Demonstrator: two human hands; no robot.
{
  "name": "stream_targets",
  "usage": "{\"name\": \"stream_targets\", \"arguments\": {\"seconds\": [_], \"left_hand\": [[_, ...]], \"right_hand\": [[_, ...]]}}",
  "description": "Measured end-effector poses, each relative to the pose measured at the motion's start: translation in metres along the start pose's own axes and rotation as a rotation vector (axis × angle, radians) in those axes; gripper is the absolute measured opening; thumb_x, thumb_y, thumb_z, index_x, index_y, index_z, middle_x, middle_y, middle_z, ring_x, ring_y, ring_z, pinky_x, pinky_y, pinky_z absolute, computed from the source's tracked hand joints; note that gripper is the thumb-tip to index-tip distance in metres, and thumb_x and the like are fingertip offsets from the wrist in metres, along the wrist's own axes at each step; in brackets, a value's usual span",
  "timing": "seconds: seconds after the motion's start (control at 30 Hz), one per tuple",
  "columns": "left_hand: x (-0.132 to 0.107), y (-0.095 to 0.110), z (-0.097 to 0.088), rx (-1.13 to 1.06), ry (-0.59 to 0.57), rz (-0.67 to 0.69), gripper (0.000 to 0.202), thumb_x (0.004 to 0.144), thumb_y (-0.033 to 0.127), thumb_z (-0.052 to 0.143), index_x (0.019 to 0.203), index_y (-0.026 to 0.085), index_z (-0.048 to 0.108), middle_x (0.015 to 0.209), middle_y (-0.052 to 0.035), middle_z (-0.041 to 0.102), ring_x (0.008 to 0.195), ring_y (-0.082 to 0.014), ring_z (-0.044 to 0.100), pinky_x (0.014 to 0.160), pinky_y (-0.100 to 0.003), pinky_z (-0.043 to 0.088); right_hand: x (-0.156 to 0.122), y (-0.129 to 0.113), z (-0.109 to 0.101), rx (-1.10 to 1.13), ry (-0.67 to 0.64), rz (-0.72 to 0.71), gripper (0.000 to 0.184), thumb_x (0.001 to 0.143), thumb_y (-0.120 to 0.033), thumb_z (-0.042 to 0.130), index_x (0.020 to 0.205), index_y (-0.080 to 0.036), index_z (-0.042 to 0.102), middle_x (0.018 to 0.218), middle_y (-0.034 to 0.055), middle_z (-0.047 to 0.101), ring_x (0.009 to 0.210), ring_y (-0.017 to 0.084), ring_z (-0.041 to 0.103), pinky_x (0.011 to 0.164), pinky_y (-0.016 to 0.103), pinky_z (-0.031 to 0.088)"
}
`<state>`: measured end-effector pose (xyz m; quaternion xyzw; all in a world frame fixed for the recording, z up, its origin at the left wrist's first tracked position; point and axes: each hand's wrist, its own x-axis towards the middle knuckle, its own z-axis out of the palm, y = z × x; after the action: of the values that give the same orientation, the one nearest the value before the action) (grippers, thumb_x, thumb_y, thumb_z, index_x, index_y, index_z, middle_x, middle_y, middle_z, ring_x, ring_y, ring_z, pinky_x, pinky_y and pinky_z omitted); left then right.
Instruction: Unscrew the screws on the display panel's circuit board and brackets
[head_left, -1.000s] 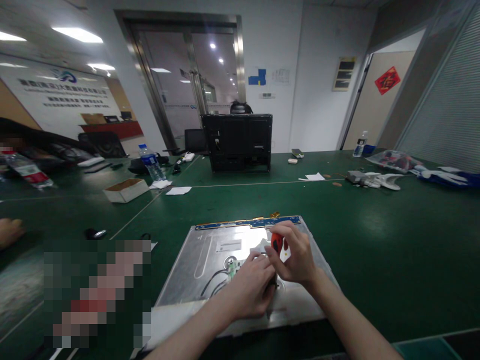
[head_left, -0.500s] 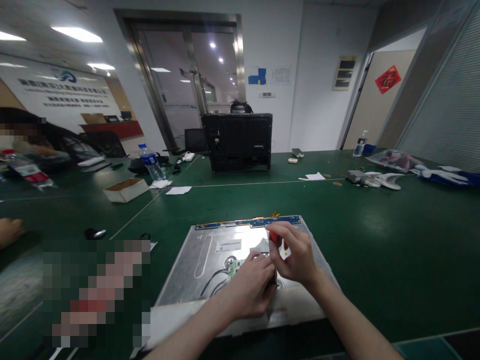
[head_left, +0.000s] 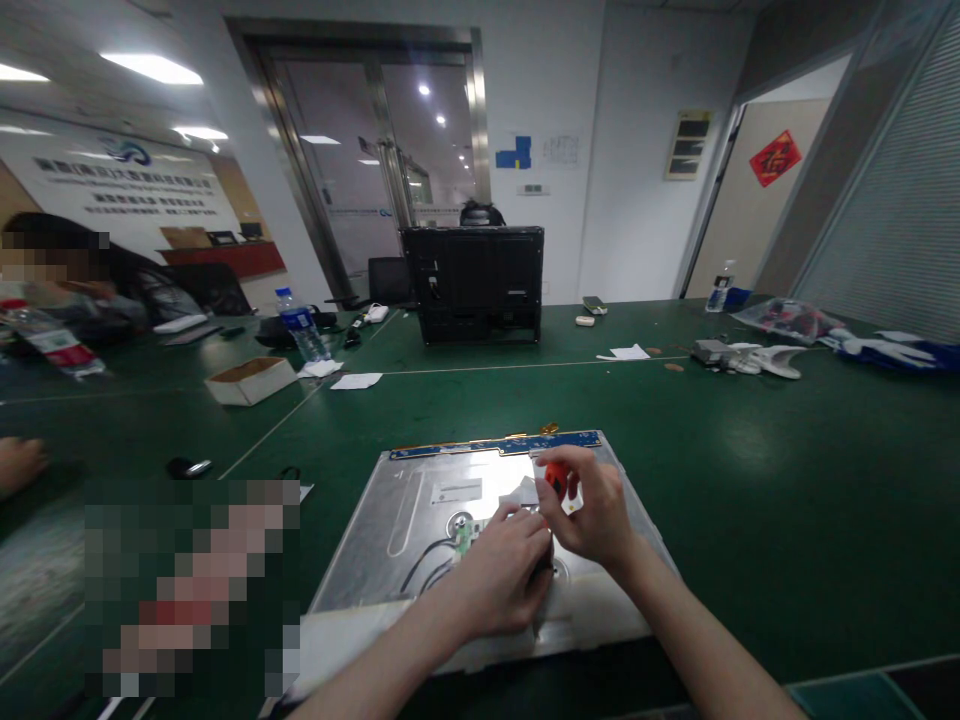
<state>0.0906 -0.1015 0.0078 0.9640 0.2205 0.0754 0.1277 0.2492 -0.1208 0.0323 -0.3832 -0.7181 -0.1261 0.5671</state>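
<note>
A silver metal display panel [head_left: 390, 540] lies flat on the green table [head_left: 750, 480], back side up, with a blue circuit strip [head_left: 495, 446] along its far edge and black wires near a small green board [head_left: 463, 535]. My right hand [head_left: 592, 515] is closed around a screwdriver with an orange handle [head_left: 556, 480], held upright over the panel's middle. My left hand [head_left: 504, 575] rests on the panel just beside it, fingers curled at the screwdriver's lower end; what they pinch is hidden.
A black monitor casing [head_left: 480, 285] stands upright at mid-table. A cardboard box [head_left: 251, 380], a water bottle [head_left: 300, 325] and paper scraps lie at the left. White gloves and small parts [head_left: 750, 358] sit at the right. Another person's hand [head_left: 19, 465] shows at the far left.
My right hand's fingers have shifted slightly around the orange handle, as if turning it. The left hand and the panel have stayed in place.
</note>
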Motion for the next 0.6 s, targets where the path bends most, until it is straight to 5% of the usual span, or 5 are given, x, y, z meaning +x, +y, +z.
{"name": "stream_targets", "arguments": {"seconds": [0.3,0.6], "left_hand": [[-0.0001,0.0003,0.0012,0.020,0.011,0.004,0.015,0.083,0.017,0.054,0.096,0.020,0.059,0.102,-0.0079,0.068,0.100,-0.0267,0.061,0.098,-0.044,0.040],[-0.0001,-0.0035,0.0057,0.025,0.021,0.011,0.012,0.084,0.017,0.055,0.094,0.020,0.060,0.100,-0.0078,0.068,0.099,-0.0266,0.061,0.097,-0.044,0.041]], "right_hand": [[0.0033,-0.0010,-0.0024,0.047,0.002,-0.018,0.016,0.089,-0.016,0.052,0.104,-0.021,0.053,0.092,0.0066,0.063,0.064,0.013,0.058,0.047,0.021,0.046],[0.0044,-0.0024,-0.0042,0.005,0.023,-0.024,0.020,0.089,-0.013,0.053,0.106,-0.020,0.061,0.095,0.0058,0.059,0.062,0.010,0.059,0.049,0.021,0.050]]}}
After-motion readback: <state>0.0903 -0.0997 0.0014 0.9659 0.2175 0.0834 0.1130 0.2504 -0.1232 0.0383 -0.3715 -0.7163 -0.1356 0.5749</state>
